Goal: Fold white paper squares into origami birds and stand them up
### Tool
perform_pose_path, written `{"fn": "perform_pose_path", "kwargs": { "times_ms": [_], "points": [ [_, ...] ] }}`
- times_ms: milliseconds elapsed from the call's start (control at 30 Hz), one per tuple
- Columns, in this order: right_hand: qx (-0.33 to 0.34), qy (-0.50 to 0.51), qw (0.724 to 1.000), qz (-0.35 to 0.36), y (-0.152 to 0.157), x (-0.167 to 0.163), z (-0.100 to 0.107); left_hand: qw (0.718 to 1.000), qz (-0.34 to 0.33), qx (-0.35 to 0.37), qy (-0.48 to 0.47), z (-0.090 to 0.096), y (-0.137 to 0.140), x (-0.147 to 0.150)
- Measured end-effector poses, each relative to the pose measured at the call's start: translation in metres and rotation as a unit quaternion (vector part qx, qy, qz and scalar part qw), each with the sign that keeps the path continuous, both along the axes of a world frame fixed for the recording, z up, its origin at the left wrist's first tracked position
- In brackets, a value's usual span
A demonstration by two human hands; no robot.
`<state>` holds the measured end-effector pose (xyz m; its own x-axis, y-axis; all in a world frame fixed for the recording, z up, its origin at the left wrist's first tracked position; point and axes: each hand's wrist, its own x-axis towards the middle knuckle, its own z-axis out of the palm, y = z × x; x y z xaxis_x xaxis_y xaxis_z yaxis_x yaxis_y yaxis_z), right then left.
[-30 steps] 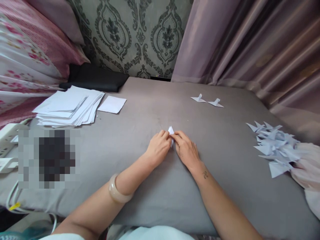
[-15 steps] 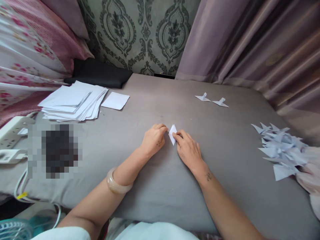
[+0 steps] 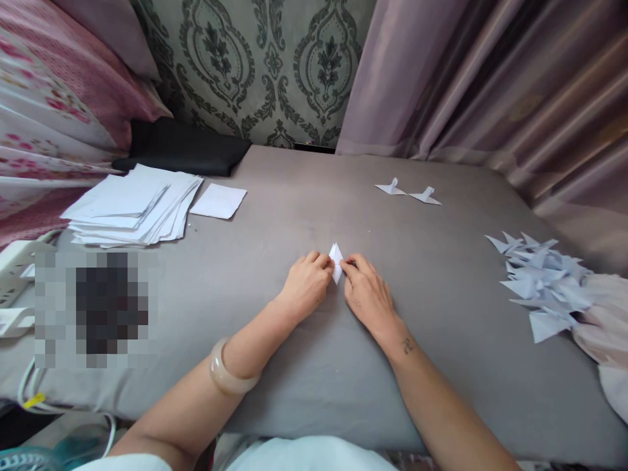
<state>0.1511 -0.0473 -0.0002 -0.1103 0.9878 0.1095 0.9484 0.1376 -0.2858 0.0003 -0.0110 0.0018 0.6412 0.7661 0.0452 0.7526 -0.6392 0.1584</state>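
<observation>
A small white folded paper [image 3: 336, 255], shaped like a narrow diamond with a split upper point, lies on the grey cloth between my hands. My left hand [image 3: 309, 280] grips its left edge, the fingers curled and pressed together. On the opposite edge, my right hand [image 3: 367, 288] pinches the paper between thumb and forefinger. Farther back stand two folded paper birds [image 3: 391, 188], side by side. A heap of similar folded paper birds [image 3: 549, 275] lies to the right.
At the left is a stack of white paper sheets [image 3: 122, 209], with a smaller paper square [image 3: 218, 201] beside it. A black folded cloth [image 3: 186, 147] lies behind them. White power strips [image 3: 19, 265] and a blurred-out dark patch are at the left edge.
My left hand has moved right and taken hold of the folded paper's left edge. My right hand stays on the right edge. The whole view has shifted slightly.
</observation>
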Motion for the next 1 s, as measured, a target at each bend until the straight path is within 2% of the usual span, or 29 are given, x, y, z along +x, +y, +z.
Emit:
{"fn": "perform_pose_path", "kwargs": {
  "times_ms": [167,367,567,700,1000],
  "points": [
    [-0.009,0.026,1.0,-0.005,0.001,0.003,0.0,0.999,0.008,0.008,-0.041,0.001,0.0,0.0],
    [0.013,0.129,0.988,-0.081,0.007,0.01,-0.008,0.998,0.003,0.017,-0.058,-0.001,0.001,-0.001],
    [-0.002,0.231,0.971,-0.06,0.01,0.011,-0.011,0.994,0.022,0.031,-0.098,-0.006,0.001,0.004],
    [0.014,0.293,0.955,-0.054,0.012,0.009,-0.014,0.994,0.029,0.035,-0.102,-0.009,0.003,0.006],
    [0.028,0.346,0.937,-0.044,0.014,0.008,-0.019,0.992,0.083,0.047,-0.088,-0.009,0.006,0.017]
  ]
}}
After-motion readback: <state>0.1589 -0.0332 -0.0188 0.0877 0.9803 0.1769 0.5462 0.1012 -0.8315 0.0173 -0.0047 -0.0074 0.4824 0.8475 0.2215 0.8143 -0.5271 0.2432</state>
